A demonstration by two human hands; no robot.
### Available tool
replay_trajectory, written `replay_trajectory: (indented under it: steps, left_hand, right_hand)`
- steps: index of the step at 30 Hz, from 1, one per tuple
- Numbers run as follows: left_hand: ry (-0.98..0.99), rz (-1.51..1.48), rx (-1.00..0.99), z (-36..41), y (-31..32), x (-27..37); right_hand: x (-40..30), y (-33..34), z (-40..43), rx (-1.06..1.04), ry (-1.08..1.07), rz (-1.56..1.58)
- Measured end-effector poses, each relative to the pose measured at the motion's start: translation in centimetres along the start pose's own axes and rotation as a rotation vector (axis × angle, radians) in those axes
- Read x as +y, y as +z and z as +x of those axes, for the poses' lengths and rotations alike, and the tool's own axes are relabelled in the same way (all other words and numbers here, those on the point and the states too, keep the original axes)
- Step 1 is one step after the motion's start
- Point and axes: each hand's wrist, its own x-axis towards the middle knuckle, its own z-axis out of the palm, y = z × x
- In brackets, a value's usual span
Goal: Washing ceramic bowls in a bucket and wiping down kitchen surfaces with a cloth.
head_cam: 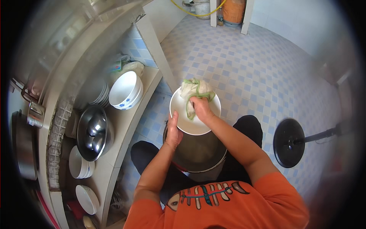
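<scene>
A white bowl [197,126] is tilted with its inside facing me, above a round metal pot [200,154] between my knees. My left hand [173,131] grips the bowl's left rim, thumb on the inner side and fingers hidden behind it. In my right hand [201,108] is a bunched pale cloth [197,87] with green edging. The cloth lies against the inside of the bowl and hangs over its far rim. Inside the pot the surface looks dim and greyish, and I cannot tell what it holds.
On the shelf [123,128] at left stand stacked white bowls [125,91], a steel basin [95,133], another bowl stack [81,163] and a single bowl [87,199]. A black round stand base [288,143] is on the tiled floor at right. An orange cylinder [234,11] stands at the far wall.
</scene>
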Motion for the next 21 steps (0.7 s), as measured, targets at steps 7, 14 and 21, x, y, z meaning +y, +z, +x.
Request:
replay_trajectory:
  steps: [7,14,21]
  left_hand:
    - [-0.092,-0.067,-0.066,-0.9,1.0,1.6]
    - [0.005,-0.045,0.011,-0.6,0.7,2.5]
    - [-0.117,0.097,0.179,1.3,-1.4,2.6]
  right_hand:
    - [-4.4,4.4,-4.5,-0.303,0.231,-0.268]
    - [-6.4,2.8,-4.2,-1.005,0.292,-1.037]
    - [-10.0,2.5,-4.6,-0.263,-0.248,-1.733]
